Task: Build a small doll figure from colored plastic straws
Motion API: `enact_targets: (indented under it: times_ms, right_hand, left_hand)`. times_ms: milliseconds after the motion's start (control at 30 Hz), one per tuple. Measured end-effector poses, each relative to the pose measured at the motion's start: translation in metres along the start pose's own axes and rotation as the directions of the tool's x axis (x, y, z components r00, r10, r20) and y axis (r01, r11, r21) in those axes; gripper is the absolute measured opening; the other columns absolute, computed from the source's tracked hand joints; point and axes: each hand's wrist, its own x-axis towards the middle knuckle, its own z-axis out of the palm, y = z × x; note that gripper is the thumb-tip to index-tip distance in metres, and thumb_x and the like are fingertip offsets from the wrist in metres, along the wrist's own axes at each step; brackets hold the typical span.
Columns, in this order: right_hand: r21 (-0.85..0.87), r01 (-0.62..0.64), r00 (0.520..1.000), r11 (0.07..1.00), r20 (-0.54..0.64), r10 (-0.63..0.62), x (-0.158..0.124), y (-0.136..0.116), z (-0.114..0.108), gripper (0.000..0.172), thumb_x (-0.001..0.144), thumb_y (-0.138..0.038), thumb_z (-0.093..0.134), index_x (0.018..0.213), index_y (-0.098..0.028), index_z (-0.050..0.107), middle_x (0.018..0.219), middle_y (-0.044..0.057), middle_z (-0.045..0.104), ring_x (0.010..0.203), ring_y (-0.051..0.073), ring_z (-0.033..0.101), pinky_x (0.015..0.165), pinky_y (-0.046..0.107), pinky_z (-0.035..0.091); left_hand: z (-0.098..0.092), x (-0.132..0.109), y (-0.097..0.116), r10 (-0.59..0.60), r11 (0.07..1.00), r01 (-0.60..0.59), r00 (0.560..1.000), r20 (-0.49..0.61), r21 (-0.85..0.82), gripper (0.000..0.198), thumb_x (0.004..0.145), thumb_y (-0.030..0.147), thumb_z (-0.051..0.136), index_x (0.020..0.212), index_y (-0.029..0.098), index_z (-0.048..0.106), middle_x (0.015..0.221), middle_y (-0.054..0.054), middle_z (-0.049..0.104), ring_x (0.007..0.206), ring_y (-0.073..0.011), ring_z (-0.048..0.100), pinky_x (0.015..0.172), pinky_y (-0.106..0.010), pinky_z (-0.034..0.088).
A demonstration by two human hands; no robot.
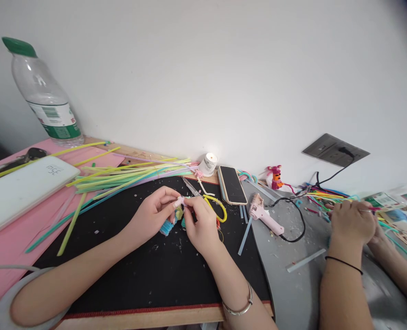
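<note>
My left hand and my right hand meet over the black mat, fingertips pinched together. Between them is a small pale pink fuzzy piece, apparently pipe cleaner. Just below it, a blue ribbed bundle with a bit of yellow shows under my left fingers; how it joins the pink piece is hidden. Behind my right hand, scissors lie with their blades visible and their handles partly covered. A yellow loop curves beside that hand.
Pipe cleaners spread along the mat's left edge near a white power bank and a bottle. A paper cup, phone and corded glue gun stand or lie behind and right. A co-worker's hands work at far right.
</note>
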Motion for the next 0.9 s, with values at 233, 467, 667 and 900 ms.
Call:
enact_targets:
  times_ms: [233,467,667,900]
  right_hand:
    - [0.000,0.007,1.000,1.000,-0.007,-0.007,-0.0001,0.0008,0.0013,0.018,0.088,-0.010,0.043,0.097,-0.018,0.057,0.085,0.007,0.061,0.083,0.019,0.059,0.070,0.031,0.049]
    - [0.004,0.001,1.000,1.000,-0.005,-0.001,-0.0002,-0.0010,0.0003,0.018,0.088,-0.010,0.044,0.096,-0.018,0.057,0.085,0.007,0.061,0.082,0.019,0.058,0.071,0.032,0.049]
    - [0.001,-0.003,1.000,1.000,-0.004,0.003,0.0002,-0.0005,0.0007,0.018,0.088,-0.010,0.043,0.097,-0.019,0.057,0.086,0.007,0.062,0.083,0.019,0.059,0.072,0.032,0.050]
    - [0.003,0.004,1.000,1.000,-0.009,-0.004,0.0003,-0.0001,0.0009,0.018,0.088,-0.010,0.044,0.098,-0.019,0.057,0.086,0.007,0.062,0.084,0.019,0.060,0.073,0.033,0.050]
  left_hand:
    - [0.0013,-0.0007,0.0024,0.003,1.000,-0.003,1.000,-0.011,0.021,0.014,0.084,0.030,0.057,0.088,0.018,0.050,0.062,0.006,0.057,0.050,-0.0092,0.051,0.050,-0.022,0.040]
    - [0.0014,-0.0009,0.0022,0.000,1.000,0.000,1.000,-0.015,0.018,0.014,0.083,0.030,0.057,0.088,0.019,0.050,0.062,0.006,0.056,0.049,-0.0092,0.051,0.049,-0.022,0.040]
    - [0.0018,-0.0004,0.0020,-0.003,1.000,0.003,1.000,-0.018,0.007,0.014,0.082,0.030,0.058,0.087,0.019,0.050,0.063,0.005,0.057,0.049,-0.0095,0.051,0.049,-0.022,0.040]
    - [0.0013,-0.0011,0.0007,0.001,1.000,0.000,1.000,-0.021,0.008,0.015,0.082,0.029,0.058,0.088,0.018,0.050,0.064,0.005,0.058,0.049,-0.0088,0.051,0.049,-0.022,0.040]
